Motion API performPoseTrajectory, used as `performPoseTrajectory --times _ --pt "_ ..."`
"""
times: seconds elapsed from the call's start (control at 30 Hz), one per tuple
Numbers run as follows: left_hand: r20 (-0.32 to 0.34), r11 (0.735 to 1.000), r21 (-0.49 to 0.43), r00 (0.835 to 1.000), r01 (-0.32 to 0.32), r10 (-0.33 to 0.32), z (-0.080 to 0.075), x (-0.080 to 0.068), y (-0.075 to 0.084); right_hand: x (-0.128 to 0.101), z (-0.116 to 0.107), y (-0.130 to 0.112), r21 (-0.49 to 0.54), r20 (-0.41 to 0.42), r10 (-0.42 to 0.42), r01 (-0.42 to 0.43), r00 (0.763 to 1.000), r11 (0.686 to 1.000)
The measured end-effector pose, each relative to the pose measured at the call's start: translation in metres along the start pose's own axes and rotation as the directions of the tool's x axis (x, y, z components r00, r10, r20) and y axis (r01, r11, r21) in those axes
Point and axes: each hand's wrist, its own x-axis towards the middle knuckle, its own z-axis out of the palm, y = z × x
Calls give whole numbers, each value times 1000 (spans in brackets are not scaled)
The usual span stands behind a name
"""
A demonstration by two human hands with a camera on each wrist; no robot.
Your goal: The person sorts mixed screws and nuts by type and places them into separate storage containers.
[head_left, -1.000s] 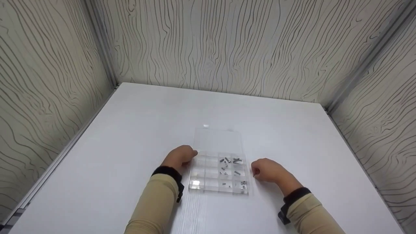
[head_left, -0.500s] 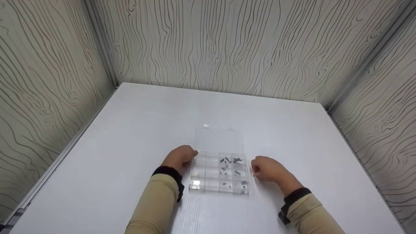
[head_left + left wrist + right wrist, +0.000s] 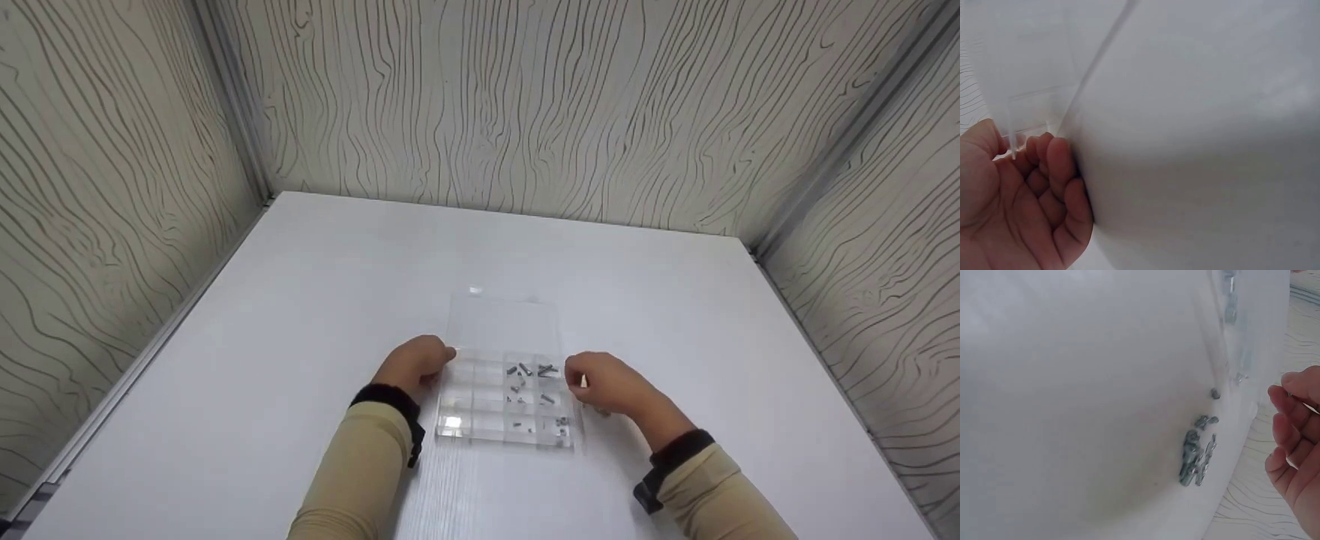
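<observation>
- Transparent plastic organiser box [image 3: 504,405] sits on the white table [image 3: 300,300], near the front edge, between both hands; its lid [image 3: 502,324] lies open flat behind it.
- Risk: the box is light and clear-walled. A sideways knock from either hand could likely slide or tip it and scatter the small screws [image 3: 531,370].
- Risk: the screws are tiny and grey; a loose pinch would probably drop one into the wrong compartment.
- Left hand [image 3: 415,364]: fingers curled against the box's left wall, grip narrow, bracing the edge.
- Right hand [image 3: 606,384]: fingers bent at the box's right edge, apart from the screws; whether anything is pinched cannot be told.
- Appearance: gridded compartments, screws in the right-hand cells, left cells bare.
</observation>
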Motion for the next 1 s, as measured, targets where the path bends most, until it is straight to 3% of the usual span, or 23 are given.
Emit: performPoseTrajectory --times 0.13,0.37,0.83,1.0 --pt "0 1000 10 1000 2 -2 -1 0 0 5 1 -17 61 12 -94 93 995 994" --pt "6 1000 -9 1000 3 -3 -2 -1 -1 10 8 -42 54 39 -228 226 973 973" --pt "-16 999 -40 1000 5 -6 0 -7 -1 12 12 -49 64 87 -264 259 961 964" --pt "-28 998 -63 999 22 -24 -1 -7 -1 10 8 -42 54 61 -274 271 960 961"
